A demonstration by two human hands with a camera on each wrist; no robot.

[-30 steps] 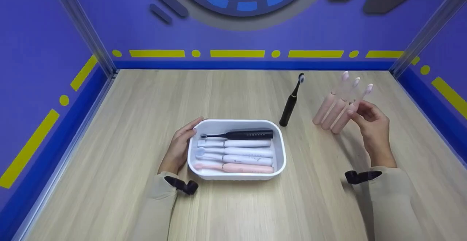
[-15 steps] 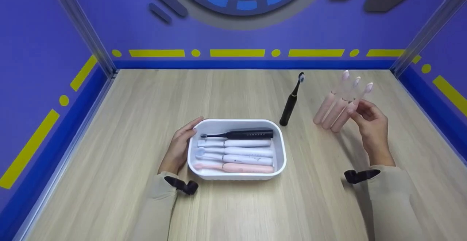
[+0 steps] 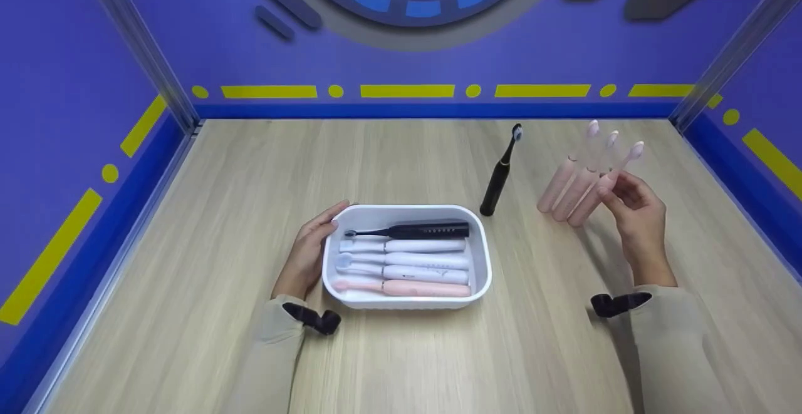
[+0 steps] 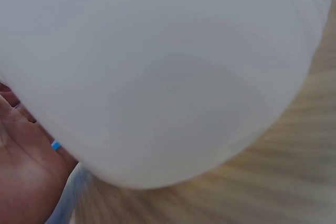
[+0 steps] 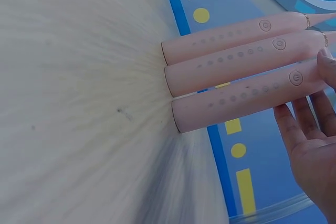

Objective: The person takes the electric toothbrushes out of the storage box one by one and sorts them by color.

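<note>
1. Against the frame from 1.0 s ago, your right hand (image 3: pixel 642 220) has shifted slightly up and left; the pink toothbrush it holds (image 3: pixel 588 204), right of centre, now has its head tipped a little further right.
2. Your right thumb and curled fingers pinch that brush near its neck, nearly closed around it.
3. Your left hand (image 3: pixel 306 252) has not moved: its fingers curve round the upper left corner of the white box (image 3: pixel 407 304), thumb at the rim.
4. Close beside the held brush, to its left and between it and the box, stand 2 more pink toothbrushes (image 3: pixel 576 195); 1 upright black toothbrush (image 3: pixel 496 187) stands off the box's upper right corner.
5. In the box lie 1 black, 3 white and 1 pink brush, heads left.
6. The worktop (image 3: pixel 213 251) is pale wood grain; blue-purple walls (image 3: pixel 420 66) with yellow dashes surround it.
</note>
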